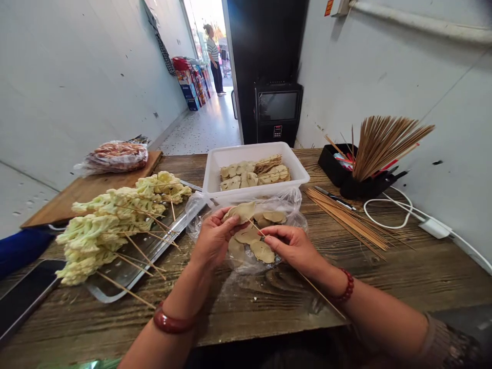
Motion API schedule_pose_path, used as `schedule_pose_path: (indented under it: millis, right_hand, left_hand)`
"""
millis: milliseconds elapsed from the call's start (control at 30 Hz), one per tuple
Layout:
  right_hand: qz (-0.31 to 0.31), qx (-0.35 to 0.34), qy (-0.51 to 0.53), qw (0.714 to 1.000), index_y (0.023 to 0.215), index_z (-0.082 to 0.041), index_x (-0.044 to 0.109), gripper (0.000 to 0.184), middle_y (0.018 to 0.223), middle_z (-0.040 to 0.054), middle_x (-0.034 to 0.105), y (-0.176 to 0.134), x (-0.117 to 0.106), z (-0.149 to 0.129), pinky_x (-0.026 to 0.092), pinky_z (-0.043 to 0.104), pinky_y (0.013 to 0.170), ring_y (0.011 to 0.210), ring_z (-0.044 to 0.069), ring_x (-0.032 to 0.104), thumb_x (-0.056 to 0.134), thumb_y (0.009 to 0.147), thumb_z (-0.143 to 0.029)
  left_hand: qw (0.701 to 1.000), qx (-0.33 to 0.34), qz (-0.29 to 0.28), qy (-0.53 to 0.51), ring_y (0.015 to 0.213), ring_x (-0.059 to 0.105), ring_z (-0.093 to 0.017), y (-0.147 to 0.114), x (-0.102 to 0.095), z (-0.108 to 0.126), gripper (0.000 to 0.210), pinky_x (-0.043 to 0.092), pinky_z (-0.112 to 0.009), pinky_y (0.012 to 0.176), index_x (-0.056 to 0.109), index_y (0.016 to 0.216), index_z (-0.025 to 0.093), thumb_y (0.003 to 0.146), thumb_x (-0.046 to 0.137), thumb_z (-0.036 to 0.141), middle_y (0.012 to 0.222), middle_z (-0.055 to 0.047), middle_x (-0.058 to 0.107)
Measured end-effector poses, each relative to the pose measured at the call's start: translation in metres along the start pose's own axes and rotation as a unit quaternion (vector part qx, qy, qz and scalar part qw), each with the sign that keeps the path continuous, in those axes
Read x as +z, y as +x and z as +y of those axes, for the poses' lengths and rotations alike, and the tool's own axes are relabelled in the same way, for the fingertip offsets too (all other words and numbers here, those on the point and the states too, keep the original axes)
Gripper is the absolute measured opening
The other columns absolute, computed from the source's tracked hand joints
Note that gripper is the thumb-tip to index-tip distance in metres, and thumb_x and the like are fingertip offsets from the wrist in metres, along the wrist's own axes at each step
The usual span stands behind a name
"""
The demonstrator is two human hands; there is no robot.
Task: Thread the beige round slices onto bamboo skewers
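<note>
My left hand (213, 237) pinches a thin, beige, round food slice (242, 210) between thumb and fingers. A long bamboo skewer (323, 294) is gripped in my right hand (294, 248), its tip at the slice's edge; whether it has pierced through I cannot tell. Under both hands, more loose beige slices (262, 251) lie on an opened clear plastic bag (294, 201). Just behind the bag stands a white plastic tub (255, 194), where skewered slices (273, 177) lie in rows.
Left, skewered cauliflower (115, 210) covers a metal tray (111, 297) beside a phone (33, 292). A bagged food pack (115, 156) rests on a wooden board (49, 210). Right are loose skewers (348, 220), a black holder (349, 187) and a white cable (407, 207). A person (214, 59) stands by the doorway.
</note>
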State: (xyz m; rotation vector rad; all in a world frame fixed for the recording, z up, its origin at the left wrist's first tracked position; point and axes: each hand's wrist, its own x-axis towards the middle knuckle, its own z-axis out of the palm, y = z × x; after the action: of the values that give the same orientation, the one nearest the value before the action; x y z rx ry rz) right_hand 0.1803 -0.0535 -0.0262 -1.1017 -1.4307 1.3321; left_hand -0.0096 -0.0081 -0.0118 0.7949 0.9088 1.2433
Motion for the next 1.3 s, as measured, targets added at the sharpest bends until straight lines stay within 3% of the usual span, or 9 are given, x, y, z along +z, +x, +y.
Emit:
schedule_pose_path:
  millis: [433,767,1033,1300]
  right_hand:
    - [-0.004,0.000,-0.039,0.999,0.104,-0.014,0.076,0.029,0.078,0.0047,0.071,0.0025,-0.0002,0.0047,0.045,0.026,0.058,0.063,0.014,0.058,0.062,0.085,-0.031]
    - [-0.010,-0.004,-0.040,0.999,0.105,-0.013,0.076,0.030,0.080,0.0053,0.071,0.0032,-0.0007,0.0057,0.045,0.026,0.059,0.065,0.015,0.059,0.062,0.085,-0.031]
    - [-0.006,-0.006,-0.028,1.000,0.104,-0.013,0.076,0.030,0.070,0.0021,0.067,0.0034,0.0003,0.0067,0.040,0.023,0.053,0.058,0.012,0.054,0.062,0.085,-0.032]
    - [0.006,-0.014,-0.039,0.999,0.098,-0.015,0.076,0.024,0.073,0.0031,0.070,0.0039,0.0003,0.0059,0.042,0.024,0.055,0.061,0.013,0.057,0.062,0.084,-0.030]
  left_hand:
    - [1.000,0.006,0.004,0.007,0.069,0.068,-0.014,-0.0021,0.0022,0.0009,0.034,0.058,-0.026,0.070,0.071,0.086,0.015,0.057,0.088,0.023,0.083,-0.002,0.074]
    - [1.000,0.013,0.002,0.023,0.069,0.067,-0.013,-0.0015,-0.0004,-0.0027,0.032,0.056,-0.024,0.069,0.071,0.089,0.015,0.062,0.086,0.024,0.081,-0.002,0.073]
    - [1.000,-0.004,0.000,0.007,0.071,0.070,-0.015,-0.0021,0.0005,-0.0028,0.034,0.057,-0.026,0.071,0.071,0.088,0.014,0.060,0.088,0.025,0.084,-0.002,0.074]
    - [0.999,-0.030,-0.005,-0.012,0.073,0.071,-0.017,-0.0027,0.0028,-0.0028,0.035,0.058,-0.028,0.073,0.070,0.087,0.013,0.059,0.088,0.023,0.083,-0.004,0.075]
